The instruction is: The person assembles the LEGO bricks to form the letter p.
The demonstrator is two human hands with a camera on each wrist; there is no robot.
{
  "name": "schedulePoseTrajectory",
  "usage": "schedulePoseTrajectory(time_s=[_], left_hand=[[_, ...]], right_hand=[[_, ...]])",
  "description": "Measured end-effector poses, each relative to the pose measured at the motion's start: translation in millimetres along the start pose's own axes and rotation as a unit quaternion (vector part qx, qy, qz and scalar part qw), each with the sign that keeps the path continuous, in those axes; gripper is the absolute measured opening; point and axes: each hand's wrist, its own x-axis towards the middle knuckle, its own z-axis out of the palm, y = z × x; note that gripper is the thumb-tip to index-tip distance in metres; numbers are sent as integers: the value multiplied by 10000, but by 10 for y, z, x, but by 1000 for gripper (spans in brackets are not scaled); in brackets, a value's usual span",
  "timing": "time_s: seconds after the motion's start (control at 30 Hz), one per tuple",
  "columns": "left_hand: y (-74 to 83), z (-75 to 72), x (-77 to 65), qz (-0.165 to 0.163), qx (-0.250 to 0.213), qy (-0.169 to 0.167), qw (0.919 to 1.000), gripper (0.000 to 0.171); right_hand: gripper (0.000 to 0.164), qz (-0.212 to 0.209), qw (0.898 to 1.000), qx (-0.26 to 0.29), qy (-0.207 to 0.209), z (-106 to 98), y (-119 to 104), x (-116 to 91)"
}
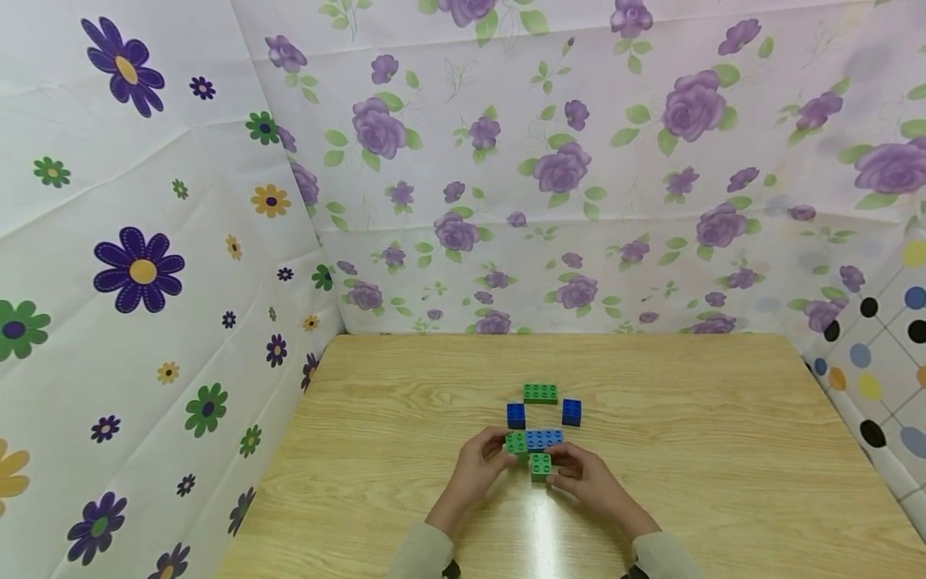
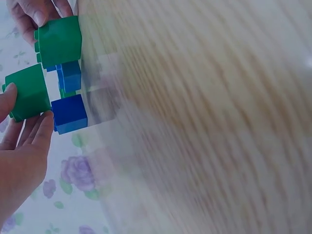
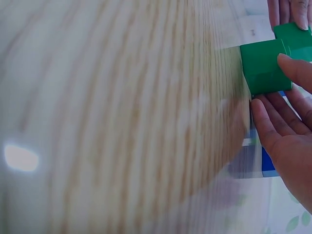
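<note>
My left hand (image 1: pixel 477 469) pinches a small square green block (image 1: pixel 516 443) between thumb and fingers. In the left wrist view this block (image 2: pixel 28 92) is held above the tabletop. My right hand (image 1: pixel 592 481) grips a second square green block (image 1: pixel 541 467), which stands at table level, nearer to me. Just behind it lies a longer, lighter blue block (image 1: pixel 545 438), partly covered by the right fingertips in the head view. The left green block overlaps the blue block's left end there.
Beyond the hands, two small dark blue blocks (image 1: pixel 516 415) stand apart on the left and right. A long green block (image 1: pixel 540 393) lies farthest back between them. The wooden table (image 1: pixel 405 378) runs up to a flowered cloth backdrop (image 1: pixel 521 273).
</note>
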Motion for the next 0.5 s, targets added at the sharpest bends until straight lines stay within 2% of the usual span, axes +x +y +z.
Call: schedulePoseTrajectory(time_s=[0.5], left_hand=[[62, 111, -21, 275, -60, -344, 9990, 39]], right_hand=[[46, 117, 9999, 95, 12, 1, 76, 24]])
